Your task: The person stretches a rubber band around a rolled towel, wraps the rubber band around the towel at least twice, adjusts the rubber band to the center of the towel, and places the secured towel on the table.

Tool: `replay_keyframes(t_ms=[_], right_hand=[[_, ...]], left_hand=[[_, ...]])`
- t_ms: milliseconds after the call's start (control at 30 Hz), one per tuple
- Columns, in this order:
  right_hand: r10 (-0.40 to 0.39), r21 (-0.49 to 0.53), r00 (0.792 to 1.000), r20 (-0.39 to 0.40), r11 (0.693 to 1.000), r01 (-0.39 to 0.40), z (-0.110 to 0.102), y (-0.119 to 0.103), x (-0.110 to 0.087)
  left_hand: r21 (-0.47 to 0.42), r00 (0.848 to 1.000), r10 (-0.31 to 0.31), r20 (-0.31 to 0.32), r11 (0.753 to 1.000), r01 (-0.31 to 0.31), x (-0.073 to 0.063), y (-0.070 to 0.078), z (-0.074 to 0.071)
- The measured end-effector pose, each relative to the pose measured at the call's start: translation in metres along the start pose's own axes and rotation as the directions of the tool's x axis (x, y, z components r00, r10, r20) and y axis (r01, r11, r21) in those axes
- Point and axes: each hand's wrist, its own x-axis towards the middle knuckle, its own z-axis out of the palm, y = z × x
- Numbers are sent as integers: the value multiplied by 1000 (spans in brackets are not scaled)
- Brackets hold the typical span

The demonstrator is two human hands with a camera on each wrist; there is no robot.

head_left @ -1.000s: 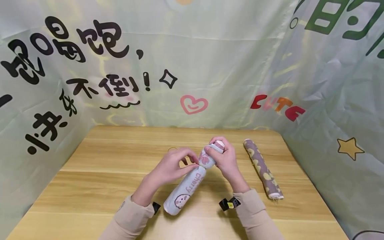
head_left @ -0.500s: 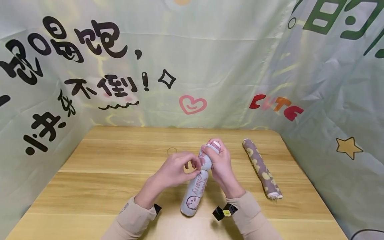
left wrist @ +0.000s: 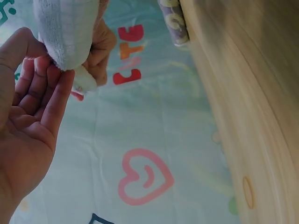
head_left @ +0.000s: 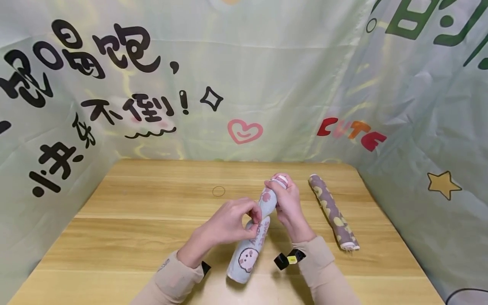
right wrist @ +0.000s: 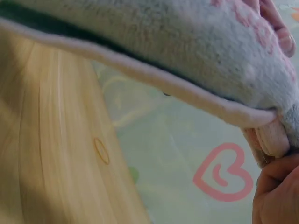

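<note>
A rolled light-blue towel (head_left: 241, 267) with pink print and a round animal face slants up from the near side, drawn in at a narrow waist. My right hand (head_left: 290, 207) grips its upper end, fingers wrapped round the roll and the white-and-pink tip poking out above. At the waist, my left hand (head_left: 230, 222) pinches with thumb and fingertips. The left wrist view shows those fingertips (left wrist: 65, 81) right at the towel's narrowed part, with the right hand (left wrist: 103, 51) partly hidden behind it. In the right wrist view the towel's pale folded edge (right wrist: 187, 98) runs across.
A second rolled towel (head_left: 333, 214), purple with yellow spots, lies on the right of the wooden table (head_left: 152, 245). A thin rubber band (head_left: 219, 186) lies flat toward the back. Printed fabric (head_left: 286, 84) walls the table at the back and sides.
The light-blue towel has swung from a strong slant to a steeper one, and its lower end has moved right. My left hand has shifted right and slightly nearer with it, still at the waist.
</note>
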Motion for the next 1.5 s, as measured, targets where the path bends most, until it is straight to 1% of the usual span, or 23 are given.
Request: replay_keyframes(t_ms=[133, 233, 267, 300, 333, 367, 400, 467, 500, 533, 567, 600, 633, 700, 733, 833, 900, 1000, 1067, 1133, 1233, 1367, 1500], right_hand=[[39, -58, 998, 54, 998, -35, -4, -2, 1], [0, -116, 990, 139, 993, 16, -6, -4, 0], [-27, -119, 983, 184, 992, 49, -7, -5, 0], [-63, -111, 969, 239, 990, 91, -9, -6, 0], [-102, -96, 949, 297, 986, 136, -11, -7, 1], [-139, -63, 923, 359, 983, 172, -13, -7, 2], [-172, -21, 892, 419, 980, 199, -15, -7, 4], [-236, 71, 819, 522, 970, 234, -20, -7, 7], [-264, 111, 786, 560, 963, 244, -22, -6, 8], [-287, 143, 759, 585, 957, 252, -24, -6, 10], [-306, 169, 738, 601, 951, 258, -25, -5, 10], [-320, 185, 725, 609, 947, 262, -25, -4, 11], [-330, 196, 719, 612, 944, 266, -25, -3, 11], [-339, 202, 724, 601, 941, 273, -24, -1, 9], [-337, 195, 735, 589, 941, 276, -23, 0, 8], [-332, 142, 782, 528, 942, 304, -19, 1, 3], [-334, 88, 818, 468, 939, 333, -15, 1, 1], [-334, 3, 863, 378, 933, 360, -11, 0, 0], [-326, -41, 884, 334, 932, 359, -10, -1, 0], [-315, -79, 896, 312, 932, 355, -10, -2, -1], [-300, -128, 903, 308, 928, 351, -9, -3, -1], [-284, -168, 909, 305, 924, 344, -6, -3, -4], [-267, -177, 932, 247, 933, 314, -1, 0, -8]], left_hand=[[-70, 999, -19, -31, 997, 17, -2, -5, -6], [-102, 998, -32, -60, 994, 25, -4, -8, -15], [-111, 997, -39, -67, 993, 31, -4, -9, -18], [-127, 996, -48, -72, 991, 39, -5, -9, -21], [-143, 995, -60, -77, 988, 49, -5, -9, -24], [-159, 994, -73, -82, 986, 59, -6, -10, -27], [-177, 992, -87, -89, 982, 70, -6, -10, -29], [-215, 988, -113, -102, 973, 89, -6, -11, -32], [-232, 987, -122, -109, 968, 94, -6, -11, -33], [-248, 984, -130, -118, 964, 97, -7, -12, -34], [-267, 982, -136, -128, 959, 98, -7, -12, -35], [-286, 980, -140, -139, 954, 95, -7, -12, -36], [-303, 978, -143, -148, 949, 93, -7, -12, -36], [-333, 976, -147, -163, 939, 85, -8, -14, -36], [-348, 974, -153, -166, 933, 87, -8, -15, -35], [-371, 973, -174, -153, 923, 106, -7, -17, -32], [-359, 973, -190, -129, 924, 133, -6, -17, -29], [-284, 978, -193, -85, 945, 162, -5, -19, -25], [-203, 982, -179, -63, 965, 163, -4, -18, -24], [-138, 986, -151, -63, 980, 141, -3, -18, -23], [-81, 989, -104, -101, 992, 96, -3, -16, -23], [-44, 991, -28, -130, 999, 23, -1, -13, -20], [-33, 994, 5, -111, 999, -9, 1, -12, -17]])
